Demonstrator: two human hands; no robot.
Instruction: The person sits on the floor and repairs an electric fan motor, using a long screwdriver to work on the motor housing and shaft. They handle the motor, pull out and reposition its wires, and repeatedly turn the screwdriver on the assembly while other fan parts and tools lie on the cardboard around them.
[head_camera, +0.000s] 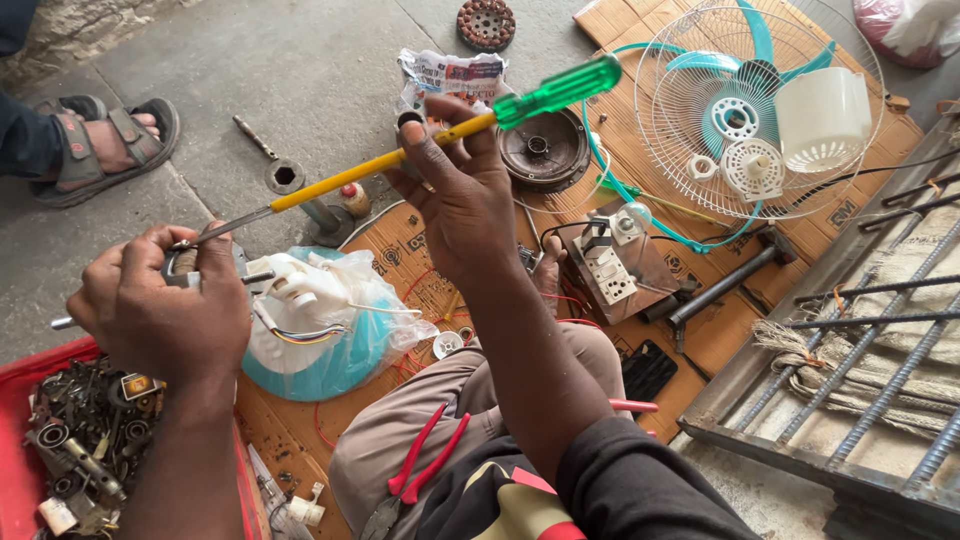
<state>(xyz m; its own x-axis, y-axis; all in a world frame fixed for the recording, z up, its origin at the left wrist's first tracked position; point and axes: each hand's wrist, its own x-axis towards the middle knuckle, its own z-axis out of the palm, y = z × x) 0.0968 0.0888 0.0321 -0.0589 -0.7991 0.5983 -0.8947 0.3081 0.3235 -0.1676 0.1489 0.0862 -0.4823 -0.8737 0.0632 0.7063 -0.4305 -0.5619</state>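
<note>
Red-handled pliers lie on the person's lap, nearest to the camera. Above them, the right hand pinches the yellow shaft of a long screwdriver with a green handle, and the tool is tilted. Its metal tip meets a small metal part, which the left hand grips closed, just above the red tray of scrap pieces. A turquoise fan housing rests on the cardboard beside it.

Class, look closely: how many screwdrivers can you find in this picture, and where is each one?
1. A single screwdriver with a green handle and yellow shaft is held in the right hand, its tip at the metal part in the left hand. Others may lie hidden in the red tray.
</note>
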